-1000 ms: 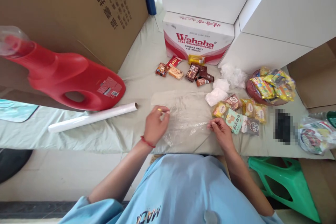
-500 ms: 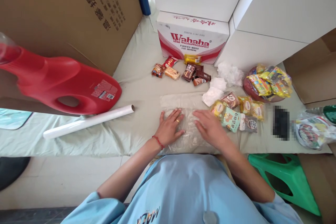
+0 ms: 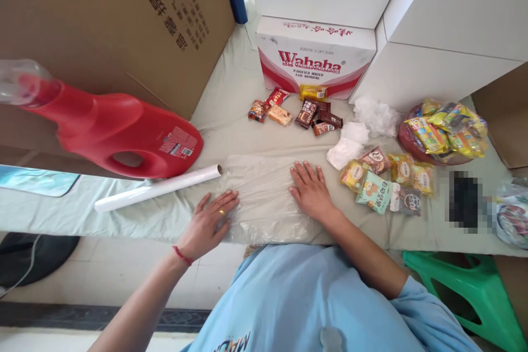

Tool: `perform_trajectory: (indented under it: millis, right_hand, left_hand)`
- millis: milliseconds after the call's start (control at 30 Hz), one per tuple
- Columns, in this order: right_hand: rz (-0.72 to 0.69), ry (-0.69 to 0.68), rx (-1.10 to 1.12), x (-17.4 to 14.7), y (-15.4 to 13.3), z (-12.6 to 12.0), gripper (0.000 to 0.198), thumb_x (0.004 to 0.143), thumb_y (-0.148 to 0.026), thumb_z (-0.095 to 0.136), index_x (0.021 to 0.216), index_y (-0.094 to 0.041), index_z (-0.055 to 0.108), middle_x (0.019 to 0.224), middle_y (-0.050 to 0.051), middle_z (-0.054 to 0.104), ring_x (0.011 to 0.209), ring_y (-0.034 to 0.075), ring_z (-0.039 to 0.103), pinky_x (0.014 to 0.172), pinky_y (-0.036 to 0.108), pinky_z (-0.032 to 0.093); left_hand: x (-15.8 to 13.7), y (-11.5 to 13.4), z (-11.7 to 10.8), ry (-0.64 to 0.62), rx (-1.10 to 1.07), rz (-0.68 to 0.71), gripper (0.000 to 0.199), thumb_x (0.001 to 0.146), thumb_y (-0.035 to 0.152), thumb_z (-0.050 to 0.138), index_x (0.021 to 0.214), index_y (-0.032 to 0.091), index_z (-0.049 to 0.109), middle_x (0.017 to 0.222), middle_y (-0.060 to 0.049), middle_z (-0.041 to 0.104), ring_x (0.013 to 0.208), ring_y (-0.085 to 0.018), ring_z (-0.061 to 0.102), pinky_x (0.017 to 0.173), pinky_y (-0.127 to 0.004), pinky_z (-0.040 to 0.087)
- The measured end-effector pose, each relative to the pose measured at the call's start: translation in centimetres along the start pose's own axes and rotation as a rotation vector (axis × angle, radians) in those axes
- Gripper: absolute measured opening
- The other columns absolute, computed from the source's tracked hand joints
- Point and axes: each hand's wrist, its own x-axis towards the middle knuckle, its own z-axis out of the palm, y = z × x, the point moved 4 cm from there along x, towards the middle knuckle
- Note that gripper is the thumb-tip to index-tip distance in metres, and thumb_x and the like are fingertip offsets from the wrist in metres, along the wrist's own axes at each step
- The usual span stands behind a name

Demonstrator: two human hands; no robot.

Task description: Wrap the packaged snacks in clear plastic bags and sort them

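Observation:
A sheet of clear plastic film or a flat clear bag (image 3: pixel 264 192) lies spread on the cloth-covered table, close to its front edge. My left hand (image 3: pixel 212 219) rests flat on its left side, fingers apart, a ring and a red string bracelet showing. On the right side of the film my right hand (image 3: pixel 311 190) presses down, palm flat and fingers stretched out. A white roll (image 3: pixel 159 188) lies just left of my left hand. Beyond my right hand are several wrapped snacks, among them a green packet (image 3: pixel 373 192).
Chocolate bars (image 3: pixel 307 114) and other snacks lie before the Wahaha carton (image 3: pixel 315 60). A red jug (image 3: pixel 132 132) lies at left beside a brown cardboard box (image 3: pixel 103 22). At right stand a bowl (image 3: pixel 408 140) of yellow packets and, below the table, a green stool (image 3: pixel 474 286).
My hands have moved apart, the left one outward to the left, and the clear plastic is now spread wider and flatter. The view has shifted slightly left.

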Motion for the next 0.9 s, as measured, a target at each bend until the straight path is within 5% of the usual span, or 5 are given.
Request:
perform_trajectory:
  millis: [200,433,600,833,900]
  right_hand:
    - [0.031,0.062,0.026,1.0,1.1,-1.2,0.055,0.104,-0.034,0.045,0.156,-0.015,0.047,0.17,0.012,0.031,0.157,0.035,0.023,0.127,0.064,0.014]
    - [-0.125,0.169,0.161,-1.4,-2.0,-2.7,0.059,0.105,-0.029,0.041,0.162,-0.016,0.035,0.17,0.013,0.029,0.159,0.027,0.021,0.127,0.052,0.031]
    - [-0.197,0.032,0.057,-3.9,-2.5,-0.1,0.06,0.104,-0.037,0.047,0.16,-0.015,0.039,0.169,0.012,0.033,0.158,0.029,0.025,0.128,0.055,0.024]
    - [-0.128,0.063,-0.002,-4.9,0.1,0.5,0.059,0.105,-0.041,0.047,0.157,-0.014,0.044,0.168,0.013,0.035,0.156,0.03,0.028,0.128,0.054,0.022]
    - [-0.124,0.075,0.001,-4.9,0.0,0.4,0.058,0.105,-0.04,0.047,0.157,-0.015,0.044,0.167,0.013,0.036,0.156,0.03,0.029,0.128,0.055,0.022]
  left_hand:
    - [0.1,-1.0,-1.8,0.112,-0.055,-0.133,0.054,0.073,0.016,0.047,0.121,0.024,0.07,0.146,-0.009,0.063,0.148,-0.031,0.046,0.124,-0.059,0.028]
    - [0.8,3.3,-2.7,0.611,-0.099,-0.149,0.039,0.081,0.009,0.05,0.114,0.023,0.064,0.139,-0.013,0.065,0.145,-0.029,0.049,0.118,-0.053,0.041]
    - [0.5,7.7,0.3,0.441,-0.028,0.002,0.03,0.091,0.02,0.061,0.121,0.025,0.063,0.14,-0.012,0.064,0.138,-0.03,0.055,0.121,-0.055,0.034]
    - [-3.4,2.8,1.8,0.591,-0.232,-0.664,0.013,0.09,0.028,0.055,0.096,0.02,0.063,0.094,-0.008,0.063,0.085,-0.023,0.064,0.081,-0.039,0.053]
    - [-3.3,2.7,1.6,0.609,-0.313,-0.729,0.012,0.091,0.03,0.054,0.093,0.021,0.061,0.089,-0.004,0.06,0.076,-0.02,0.06,0.075,-0.036,0.051]
